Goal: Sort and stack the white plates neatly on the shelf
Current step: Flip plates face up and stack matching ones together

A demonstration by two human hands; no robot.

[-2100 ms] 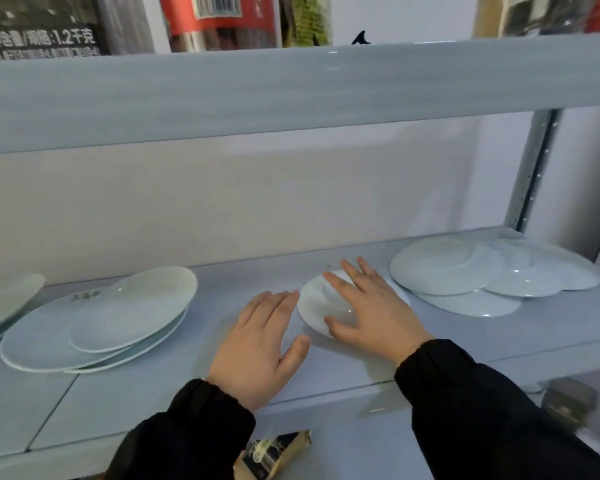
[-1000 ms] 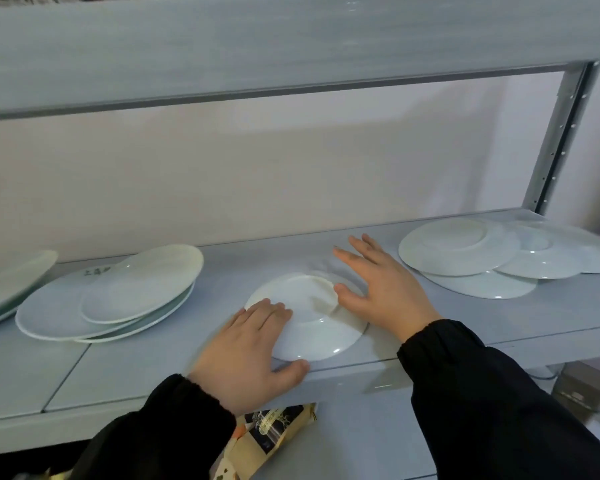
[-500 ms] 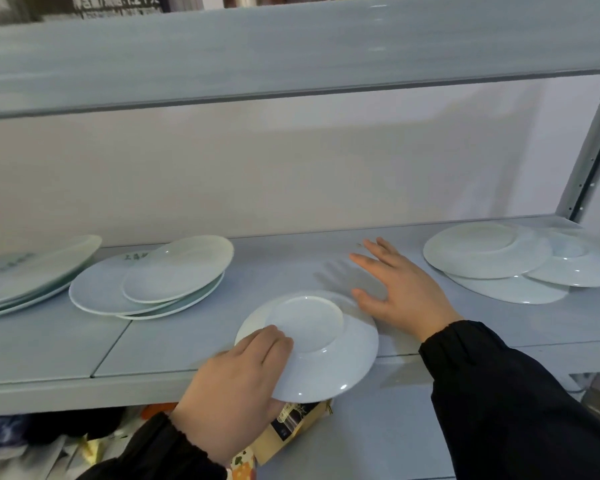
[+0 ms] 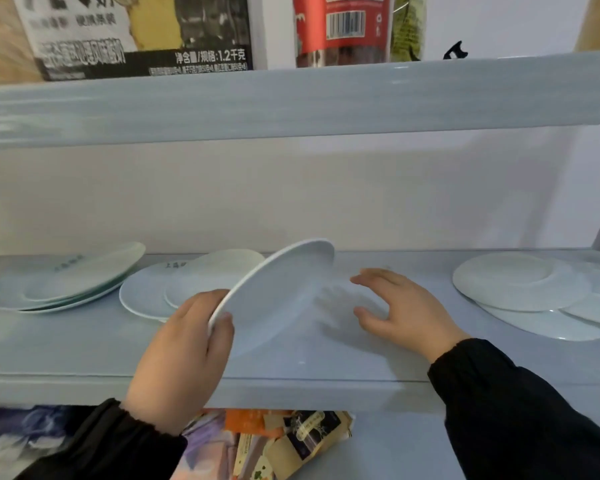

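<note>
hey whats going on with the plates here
A person is sorting white plates on a shelf. The left hand grips one plate by its rim, tilted steeply. The right hand is open beside it, holding nothing. A left pile, a middle pile and a right pile lie loose, none neatly stacked.

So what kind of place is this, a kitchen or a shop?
Probably a storeroom or shop shelving rather than a kitchen: a grey shelf holds loose white plates, packaged goods with a barcode stand above, and printed packets lie below.
</note>
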